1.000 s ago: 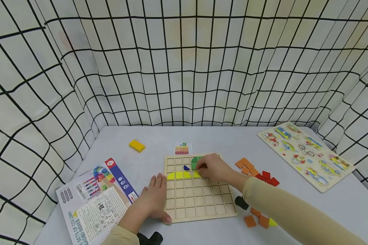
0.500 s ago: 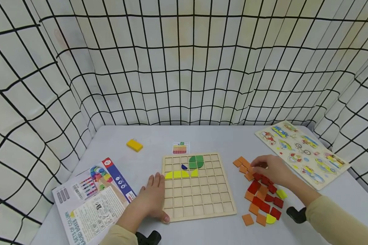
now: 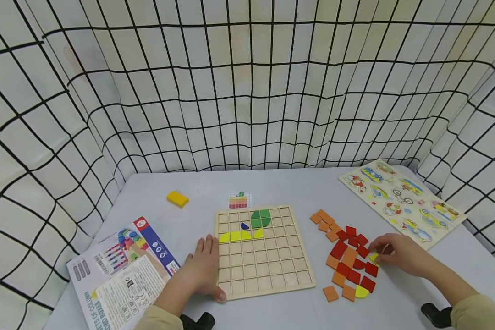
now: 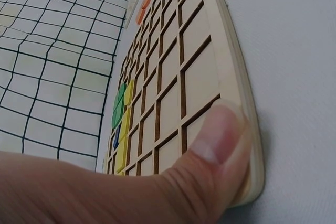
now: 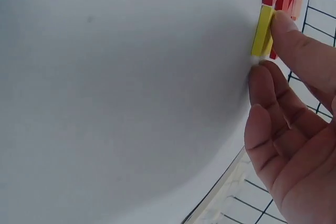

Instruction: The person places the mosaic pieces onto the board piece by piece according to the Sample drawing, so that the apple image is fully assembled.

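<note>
Yellow tile (image 5: 262, 31) is pinched by right hand (image 3: 400, 255) at the table, right of grid board (image 3: 268, 279). Board's near-left corner is pressed by flat left hand (image 3: 200, 272). Tile should be lifted clear of red tiles (image 3: 350, 256) beside it.

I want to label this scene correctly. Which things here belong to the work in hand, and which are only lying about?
In use: grid board, held by left hand; yellow tile, pinched by right hand; loose tiles; pattern card.
Lying about: vehicle puzzle; yellow block; printed box.
</note>
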`<state>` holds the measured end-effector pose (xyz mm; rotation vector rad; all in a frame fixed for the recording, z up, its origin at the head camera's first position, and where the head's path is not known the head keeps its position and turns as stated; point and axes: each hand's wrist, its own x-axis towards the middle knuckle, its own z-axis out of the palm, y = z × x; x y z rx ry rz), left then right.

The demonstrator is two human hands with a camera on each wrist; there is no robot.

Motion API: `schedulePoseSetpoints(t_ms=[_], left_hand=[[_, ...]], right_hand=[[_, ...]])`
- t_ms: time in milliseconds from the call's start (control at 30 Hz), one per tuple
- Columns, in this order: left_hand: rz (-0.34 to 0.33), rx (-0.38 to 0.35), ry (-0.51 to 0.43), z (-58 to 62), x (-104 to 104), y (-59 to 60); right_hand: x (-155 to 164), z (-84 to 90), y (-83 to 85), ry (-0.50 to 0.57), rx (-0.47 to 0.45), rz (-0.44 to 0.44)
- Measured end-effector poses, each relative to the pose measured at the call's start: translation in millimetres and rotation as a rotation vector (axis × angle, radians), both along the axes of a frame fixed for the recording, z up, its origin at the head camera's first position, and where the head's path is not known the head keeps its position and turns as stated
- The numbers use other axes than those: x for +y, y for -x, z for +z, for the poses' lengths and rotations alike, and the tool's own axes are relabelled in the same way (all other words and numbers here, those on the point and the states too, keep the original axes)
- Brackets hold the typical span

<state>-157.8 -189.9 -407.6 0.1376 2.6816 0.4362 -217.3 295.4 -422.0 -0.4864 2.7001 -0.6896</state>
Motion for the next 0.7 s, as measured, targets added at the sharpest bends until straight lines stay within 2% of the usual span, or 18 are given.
schedulePoseSetpoints(t_ms=[200, 467, 700], left_hand=[[-0.005, -0.001, 0.006, -3.6, -1.1, 1.1], [-0.004, 0.000, 0.014, -5.5, -1.5, 1.5], [-0.007, -0.001, 0.007, -2.9, -1.2, 0.0]], right_hand=[[8.4, -1.2, -2.8, 0.042, -0.002, 0.025], [5.1, 1.2, -3.5, -0.005, -0.002, -0.008], [-20.5, 14.4, 8.3, 0.092, 0.043, -0.007]])
